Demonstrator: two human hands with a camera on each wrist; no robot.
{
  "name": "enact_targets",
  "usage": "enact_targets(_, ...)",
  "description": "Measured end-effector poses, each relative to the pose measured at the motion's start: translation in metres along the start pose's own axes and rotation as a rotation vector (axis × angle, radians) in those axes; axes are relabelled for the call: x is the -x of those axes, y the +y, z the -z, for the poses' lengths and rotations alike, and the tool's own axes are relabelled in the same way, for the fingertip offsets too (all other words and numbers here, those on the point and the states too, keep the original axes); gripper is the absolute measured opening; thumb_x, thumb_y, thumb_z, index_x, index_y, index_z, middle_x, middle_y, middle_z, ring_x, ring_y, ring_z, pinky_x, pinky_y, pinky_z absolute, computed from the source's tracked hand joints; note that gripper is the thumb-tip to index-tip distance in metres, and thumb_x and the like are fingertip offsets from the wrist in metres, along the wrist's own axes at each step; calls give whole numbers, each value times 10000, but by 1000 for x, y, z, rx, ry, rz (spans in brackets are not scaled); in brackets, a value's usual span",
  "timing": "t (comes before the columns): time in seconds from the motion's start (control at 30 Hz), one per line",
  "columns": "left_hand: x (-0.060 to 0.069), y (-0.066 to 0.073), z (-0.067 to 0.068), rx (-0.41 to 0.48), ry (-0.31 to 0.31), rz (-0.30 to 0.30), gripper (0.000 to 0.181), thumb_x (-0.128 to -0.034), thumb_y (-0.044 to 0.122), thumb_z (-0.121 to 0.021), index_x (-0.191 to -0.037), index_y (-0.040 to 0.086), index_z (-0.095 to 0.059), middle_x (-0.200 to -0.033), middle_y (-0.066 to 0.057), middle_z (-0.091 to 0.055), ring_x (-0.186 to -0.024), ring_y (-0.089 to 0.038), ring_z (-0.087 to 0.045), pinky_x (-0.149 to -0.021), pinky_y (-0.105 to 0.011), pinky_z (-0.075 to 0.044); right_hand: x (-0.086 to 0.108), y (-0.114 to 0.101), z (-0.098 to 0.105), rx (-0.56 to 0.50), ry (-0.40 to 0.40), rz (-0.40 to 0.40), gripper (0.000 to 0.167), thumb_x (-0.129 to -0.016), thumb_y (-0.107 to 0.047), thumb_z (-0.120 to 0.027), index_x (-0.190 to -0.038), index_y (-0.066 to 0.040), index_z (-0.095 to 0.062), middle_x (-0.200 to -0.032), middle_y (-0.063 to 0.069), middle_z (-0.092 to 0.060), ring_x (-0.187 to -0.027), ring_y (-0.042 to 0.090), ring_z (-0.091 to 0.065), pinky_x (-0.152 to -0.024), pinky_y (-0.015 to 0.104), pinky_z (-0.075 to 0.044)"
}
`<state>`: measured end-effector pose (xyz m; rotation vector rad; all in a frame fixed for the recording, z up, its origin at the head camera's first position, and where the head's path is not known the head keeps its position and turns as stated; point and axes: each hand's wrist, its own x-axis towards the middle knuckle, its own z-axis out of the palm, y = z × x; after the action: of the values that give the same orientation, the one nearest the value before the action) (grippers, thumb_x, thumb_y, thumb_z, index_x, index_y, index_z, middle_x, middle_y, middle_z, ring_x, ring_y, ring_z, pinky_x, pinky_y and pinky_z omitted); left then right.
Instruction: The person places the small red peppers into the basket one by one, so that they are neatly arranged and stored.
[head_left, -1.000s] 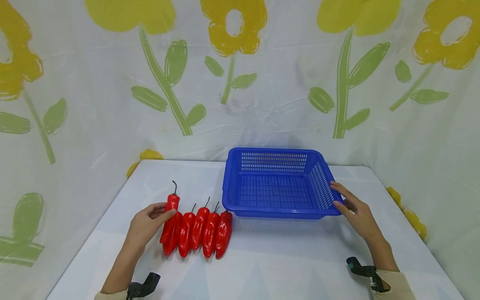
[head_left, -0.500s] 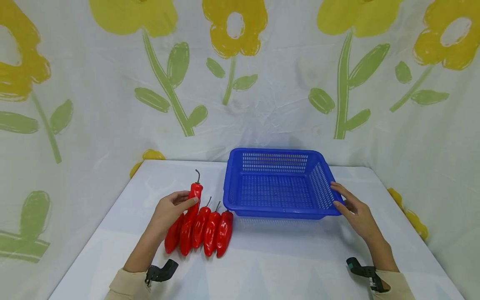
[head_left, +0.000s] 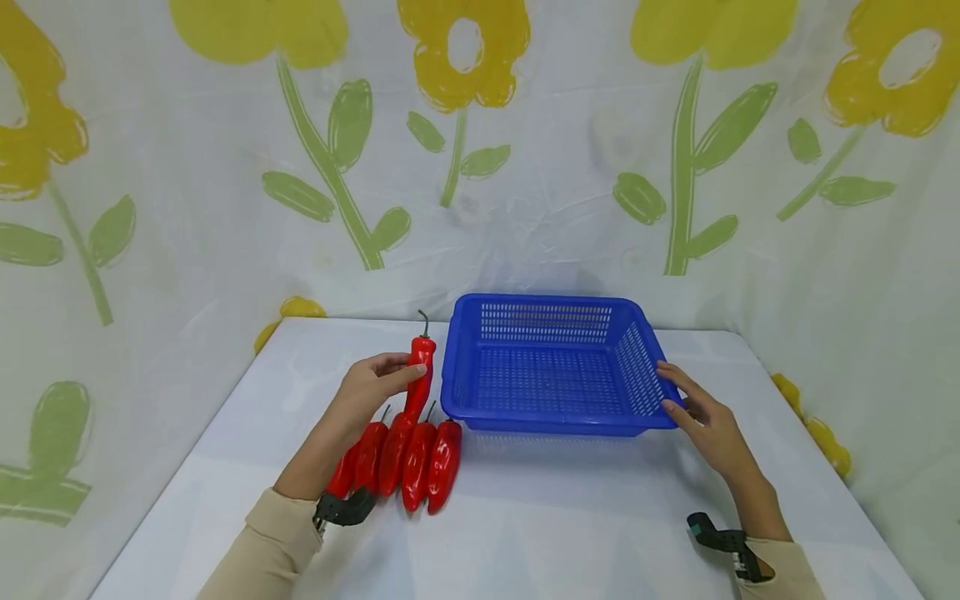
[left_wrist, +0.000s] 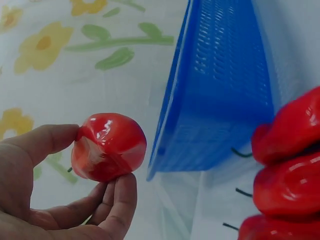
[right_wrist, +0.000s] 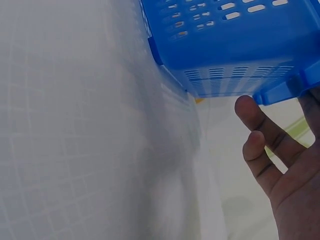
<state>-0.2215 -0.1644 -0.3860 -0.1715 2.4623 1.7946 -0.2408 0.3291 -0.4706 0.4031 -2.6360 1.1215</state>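
Note:
My left hand [head_left: 372,385] pinches the upper part of a red chili pepper [head_left: 422,365], raised with its stem up just left of the blue basket [head_left: 555,423]. In the left wrist view the pepper [left_wrist: 112,147] shows end-on between thumb and fingers. Below that hand, several more red chili peppers [head_left: 444,467] lie side by side, the leftmost partly behind the wrist. My right hand [head_left: 708,425] holds the basket's right rim near its front corner. In the right wrist view, two of its fingers [right_wrist: 272,137] hang loosely below the rim, while the rest is cut off.
The basket's perforated floor [head_left: 551,383] shows with nothing on it. Both stand on a white table [head_left: 562,517] whose far edge meets a flower-printed cloth backdrop [head_left: 525,225]. Black camera straps [head_left: 723,537] circle the wrists.
My left hand has lifted the chili pepper from the left end of the row and carried it rightward and up, beside the basket. The right hand and basket have stayed put.

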Motion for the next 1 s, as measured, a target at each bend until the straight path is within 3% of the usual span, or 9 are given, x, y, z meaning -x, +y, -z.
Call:
enact_targets(0.17, -10, 13, -13, 26, -42, -12, 626, -914, 375, -708, -1399, 25, -525, -1295, -165, -613, -1196, -340, -573, -1058, -549, -425, 0, 4, -1, -1, -7, -10, 514, -1039, -294, -549, -1535, -297, -416, -1595, -12, -354, -1188, 328, -572, -826, 146, -471)
enact_targets(0.4, -21, 23, -30, 82, -94, -43, 553, -924, 308, -715, -1346, -17, -562, -1250, -164, -639, -1138, -309, -618, -1048, -462, -463, 0, 3, -2, 0, -10, -4, 515, -1038, -284, -548, -1536, -294, -415, -1590, 4, -364, -1106, 317, -603, -810, 213, -504)
enact_targets(0.7, -39, 37, -47, 113, -139, 32, 603, -901, 333, -754, -1368, 14, -545, -1285, -150, -616, -1177, -292, -621, -1010, -433, -494, 0, -2, -1, -11, -10, 8, 512, -1037, -278, -550, -1533, -265, -425, -1592, 41, -359, -1186, 394, -582, -826, 173, -478)
enact_targets(1.0, -52, 53, -68, 196, -229, 34, 514, -920, 222, -743, -1320, -36, -552, -1253, -177, -616, -1137, -295, -640, -1028, -449, -477, -1, 2, -1, -8, -8, 12, 512, -1036, -267, -556, -1531, -281, -425, -1596, -17, -353, -1257, 378, -541, -859, 127, -442)
